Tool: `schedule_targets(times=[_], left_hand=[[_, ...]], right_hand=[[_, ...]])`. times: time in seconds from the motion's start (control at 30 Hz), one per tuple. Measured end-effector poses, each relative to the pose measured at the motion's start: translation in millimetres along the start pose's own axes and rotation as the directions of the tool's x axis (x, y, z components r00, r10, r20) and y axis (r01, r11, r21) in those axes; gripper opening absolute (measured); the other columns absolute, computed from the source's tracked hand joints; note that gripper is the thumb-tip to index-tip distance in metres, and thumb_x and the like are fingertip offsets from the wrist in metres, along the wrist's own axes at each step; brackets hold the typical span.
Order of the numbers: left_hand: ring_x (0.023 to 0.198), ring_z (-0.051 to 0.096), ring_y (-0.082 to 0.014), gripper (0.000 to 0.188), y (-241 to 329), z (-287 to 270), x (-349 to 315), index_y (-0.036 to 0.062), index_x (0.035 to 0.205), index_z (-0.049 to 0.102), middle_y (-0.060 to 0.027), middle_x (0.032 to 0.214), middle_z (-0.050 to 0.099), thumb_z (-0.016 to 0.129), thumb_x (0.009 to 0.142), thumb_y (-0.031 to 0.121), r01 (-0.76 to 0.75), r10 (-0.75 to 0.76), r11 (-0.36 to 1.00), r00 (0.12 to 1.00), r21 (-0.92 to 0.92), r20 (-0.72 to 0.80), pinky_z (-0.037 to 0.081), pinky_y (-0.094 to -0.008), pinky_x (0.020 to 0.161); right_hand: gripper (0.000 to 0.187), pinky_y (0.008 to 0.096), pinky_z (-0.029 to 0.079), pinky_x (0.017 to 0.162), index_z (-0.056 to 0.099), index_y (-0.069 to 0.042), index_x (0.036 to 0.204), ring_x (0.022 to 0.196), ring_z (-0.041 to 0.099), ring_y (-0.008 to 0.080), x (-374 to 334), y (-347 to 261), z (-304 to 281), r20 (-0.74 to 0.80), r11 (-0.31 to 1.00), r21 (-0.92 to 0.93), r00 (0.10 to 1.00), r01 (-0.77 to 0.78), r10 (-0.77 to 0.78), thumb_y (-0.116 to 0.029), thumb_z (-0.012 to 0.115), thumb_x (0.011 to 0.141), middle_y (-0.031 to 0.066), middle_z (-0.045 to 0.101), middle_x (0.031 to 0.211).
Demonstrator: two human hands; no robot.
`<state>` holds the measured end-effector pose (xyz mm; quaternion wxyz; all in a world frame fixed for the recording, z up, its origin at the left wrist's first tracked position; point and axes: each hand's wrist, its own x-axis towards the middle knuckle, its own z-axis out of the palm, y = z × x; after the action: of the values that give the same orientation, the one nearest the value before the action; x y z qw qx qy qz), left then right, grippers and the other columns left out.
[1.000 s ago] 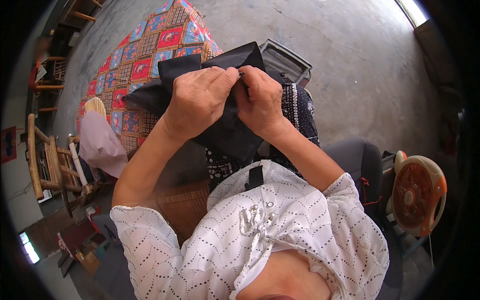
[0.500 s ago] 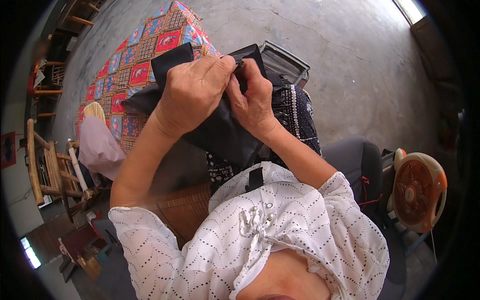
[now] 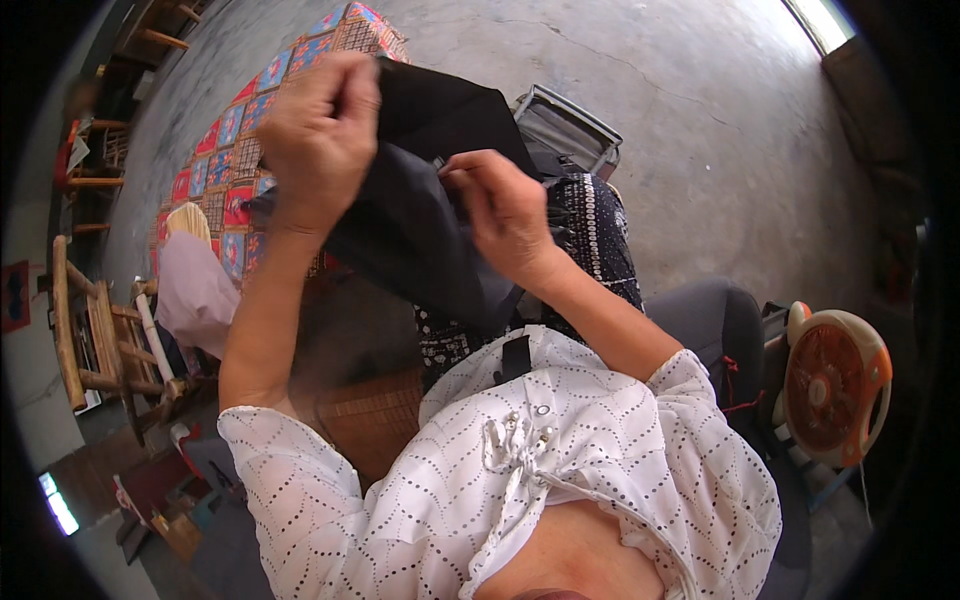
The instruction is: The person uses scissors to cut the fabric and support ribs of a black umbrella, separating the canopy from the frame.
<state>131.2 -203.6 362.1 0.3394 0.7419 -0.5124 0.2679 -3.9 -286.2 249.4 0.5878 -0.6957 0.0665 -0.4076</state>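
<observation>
A large piece of black cloth (image 3: 430,245) hangs over my lap in folds, its upper part spread out between my two hands. My left hand (image 3: 322,125), raised at the cloth's far left edge, is closed in a fist on it; the fingertips are hidden. Near the middle of the cloth, my right hand (image 3: 503,212) pinches a fold between thumb and fingers. A tiny shiny spot shows by those fingertips, too small to name. Below the cloth lies my black skirt with white patterns (image 3: 597,235).
Past my left hand spreads a red and blue patterned cloth (image 3: 235,165). A grey metal-framed object (image 3: 575,125) stands beyond my knees. Bamboo chairs (image 3: 110,340) and a mauve cloth (image 3: 195,290) are at left, an orange and white fan (image 3: 832,385) at right.
My hands, close together before, are now apart. The left has moved up and left, stretching the black cloth wider; the right has shifted slightly down.
</observation>
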Motion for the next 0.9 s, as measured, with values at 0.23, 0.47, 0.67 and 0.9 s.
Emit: schedule_targets(times=[0.23,0.47,0.67,0.9], left_hand=[[0.081,0.053,-0.0070,0.011,-51.1,-92.6,-53.0,-0.0011,0.098,0.061,-0.0036,0.090,0.062,0.058,0.092,0.008,0.411,-0.393,0.911,0.893,0.044,-0.219,0.045,-0.0219,0.073],[0.087,0.051,-0.0055,0.012,-48.0,-166.0,-109.1,0.0012,0.104,0.059,-0.0007,0.096,0.057,0.053,0.095,0.007,0.566,-0.574,0.819,0.809,-0.096,-0.126,0.042,-0.0203,0.080],[0.092,0.054,-0.0068,0.013,-5.7,-149.5,-93.3,-0.0006,0.105,0.058,-0.0041,0.099,0.058,0.052,0.095,0.006,0.390,-0.401,0.913,0.913,-0.121,-0.076,0.044,-0.0209,0.086],[0.088,0.057,-0.0076,0.014,-0.7,-141.4,-49.3,-0.0008,0.106,0.059,-0.0057,0.098,0.061,0.054,0.093,0.004,0.136,-0.145,0.988,0.978,-0.071,-0.147,0.047,-0.0200,0.081]], right_hand=[[0.017,0.0260,0.052,0.070,0.056,-0.001,0.103,0.088,0.064,0.0170,-33.7,50.0,-48.6,0.027,0.653,0.458,0.744,-0.603,0.668,-0.015,0.049,0.098,0.0112,0.065,0.098],[0.029,0.0248,0.049,0.054,0.053,-0.001,0.109,0.066,0.065,0.0164,-15.7,12.3,-87.1,0.375,0.411,0.083,0.411,-0.908,0.831,-0.026,0.053,0.095,0.0120,0.067,0.085],[0.020,0.0328,0.046,0.053,0.059,0.000,0.076,0.051,0.058,0.0235,22.3,-40.0,-108.4,0.501,0.688,-0.707,0.570,-0.164,0.651,-0.018,0.065,0.083,0.0080,0.054,0.054],[0.017,0.0398,0.049,0.057,0.058,-0.007,0.095,0.059,0.060,0.0318,57.9,-36.1,-18.6,0.565,0.652,-0.528,0.798,0.545,-0.209,-0.012,0.065,0.080,0.0130,0.057,0.062]])
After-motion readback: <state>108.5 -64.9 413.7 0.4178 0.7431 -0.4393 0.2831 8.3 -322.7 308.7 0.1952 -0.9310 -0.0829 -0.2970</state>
